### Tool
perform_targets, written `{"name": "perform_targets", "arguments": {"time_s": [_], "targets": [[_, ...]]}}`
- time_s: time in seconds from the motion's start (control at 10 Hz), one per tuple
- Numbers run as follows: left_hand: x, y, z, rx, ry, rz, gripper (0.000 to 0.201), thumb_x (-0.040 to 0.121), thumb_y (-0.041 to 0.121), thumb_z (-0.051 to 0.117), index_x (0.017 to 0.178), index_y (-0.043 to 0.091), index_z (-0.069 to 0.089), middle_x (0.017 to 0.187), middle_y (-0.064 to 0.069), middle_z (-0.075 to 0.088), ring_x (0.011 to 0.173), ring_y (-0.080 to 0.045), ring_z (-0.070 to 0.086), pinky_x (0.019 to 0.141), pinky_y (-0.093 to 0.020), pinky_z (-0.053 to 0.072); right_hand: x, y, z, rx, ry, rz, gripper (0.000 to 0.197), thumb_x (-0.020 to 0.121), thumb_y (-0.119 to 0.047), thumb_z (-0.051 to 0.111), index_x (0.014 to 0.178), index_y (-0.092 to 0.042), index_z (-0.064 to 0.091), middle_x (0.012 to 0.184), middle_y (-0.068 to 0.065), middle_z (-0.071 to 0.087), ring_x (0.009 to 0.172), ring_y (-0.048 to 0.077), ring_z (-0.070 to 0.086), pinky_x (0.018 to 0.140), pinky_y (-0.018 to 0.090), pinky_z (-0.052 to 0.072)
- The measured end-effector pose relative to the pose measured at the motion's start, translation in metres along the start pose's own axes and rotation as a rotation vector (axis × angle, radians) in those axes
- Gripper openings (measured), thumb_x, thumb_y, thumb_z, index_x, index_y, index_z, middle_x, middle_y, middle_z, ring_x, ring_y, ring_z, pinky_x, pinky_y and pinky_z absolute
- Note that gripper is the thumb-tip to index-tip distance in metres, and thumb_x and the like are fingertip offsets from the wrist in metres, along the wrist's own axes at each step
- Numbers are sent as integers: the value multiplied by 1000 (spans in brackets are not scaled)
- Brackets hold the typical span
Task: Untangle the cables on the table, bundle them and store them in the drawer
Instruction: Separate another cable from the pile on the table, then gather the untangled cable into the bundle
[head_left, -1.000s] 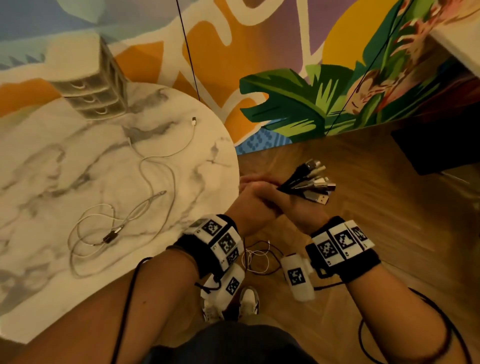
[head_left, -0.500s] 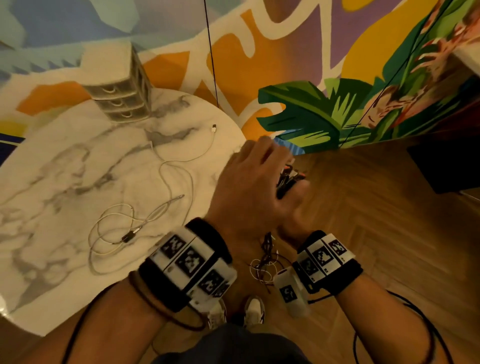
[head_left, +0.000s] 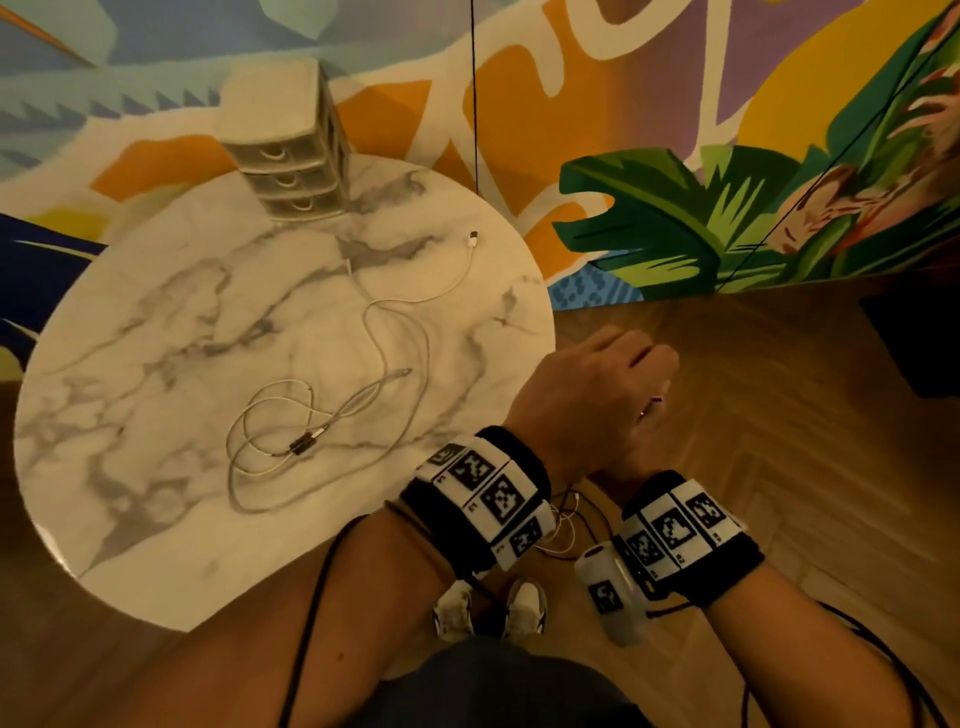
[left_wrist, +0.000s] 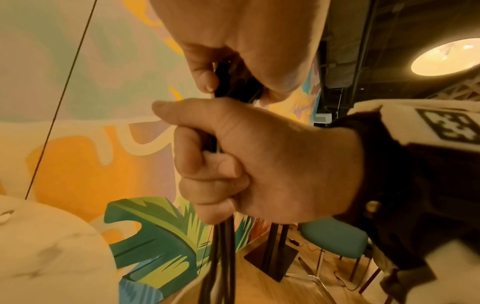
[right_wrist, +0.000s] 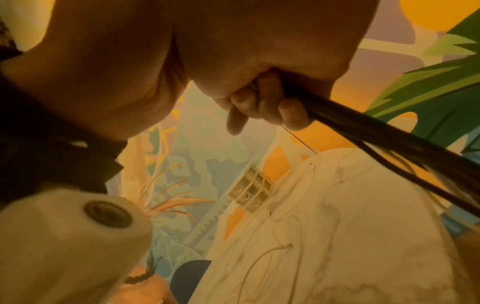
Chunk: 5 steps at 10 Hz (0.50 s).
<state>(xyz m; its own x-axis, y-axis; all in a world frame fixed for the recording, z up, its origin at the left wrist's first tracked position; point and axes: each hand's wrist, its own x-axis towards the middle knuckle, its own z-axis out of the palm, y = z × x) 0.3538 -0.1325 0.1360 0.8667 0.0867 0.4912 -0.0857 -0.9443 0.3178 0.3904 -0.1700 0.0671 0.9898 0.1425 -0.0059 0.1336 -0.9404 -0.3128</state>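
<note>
Fingers (left_wrist: 207, 185) around black cables (left_wrist: 223, 257)

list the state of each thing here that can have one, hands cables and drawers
left hand: fingers curled round the dark cables, above the right hand
right hand: fist gripping the same cables
dark cables: gathered, off the table
white cables: loose and looped on the table
drawer unit: all three drawers closed

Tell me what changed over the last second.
The left hand moved over the black cable bundle, covering the plugs that showed before, and now grips it above the right hand, which holds on. White cables on the table lie unchanged.
</note>
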Motion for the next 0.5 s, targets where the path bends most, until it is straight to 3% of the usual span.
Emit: {"name": "perform_targets", "arguments": {"time_s": [0.1, 0.2, 0.3, 0.4, 0.5], "targets": [[-3, -8, -3, -25, -60, -45, 14, 85, 23, 62, 93, 12, 61, 87, -4, 63, 77, -18, 57, 56, -26, 48, 5, 33, -10, 499, -474, -230, 46, 87, -5, 61, 129, 8, 46, 134, 23, 50, 115, 21, 53, 102, 31, 37], [-9, -23, -15, -135, -156, -242, 36, 91, 47, 50, 113, 18, 55, 107, 2, 57, 87, -8, 51, 66, -24, 45, -2, 20, -23, 751, -521, -281, 33, 93, -20, 55, 119, 1, 55, 108, 32, 61, 95, 41, 61, 84, 50, 46], [-34, -66, -24, -165, -172, -474, 37, 94, 48, 43, 117, 20, 52, 112, 3, 52, 88, -7, 49, 71, -28, 44, -2, 16, -5, 981, -750, -239, 37, 99, -32, 38, 90, -8, 65, 52, 14, 55, 37, 16, 42, 39, 25, 37], [-86, -130, -24, 30, -227, -651, 29, 91, 35, 53, 111, 16, 54, 110, -4, 53, 90, -23, 58, 73, -35, 47, 2, 29, 0, 1042, -888, -112, 38, 102, -24, 33, 110, -9, 67, 57, 22, 57, 32, 12, 33, 37, 20, 28], [-143, -181, -27, 143, -464, -928, 44, 90, 30, 53, 129, 11, 45, 125, -14, 44, 103, -35, 56, 81, -42, 48, 0, 38, 6, 1104, -905, -120, 37, 101, -19, 32, 118, -9, 64, 64, 28, 60, 30, 13, 36, 37, 20, 31]]}}
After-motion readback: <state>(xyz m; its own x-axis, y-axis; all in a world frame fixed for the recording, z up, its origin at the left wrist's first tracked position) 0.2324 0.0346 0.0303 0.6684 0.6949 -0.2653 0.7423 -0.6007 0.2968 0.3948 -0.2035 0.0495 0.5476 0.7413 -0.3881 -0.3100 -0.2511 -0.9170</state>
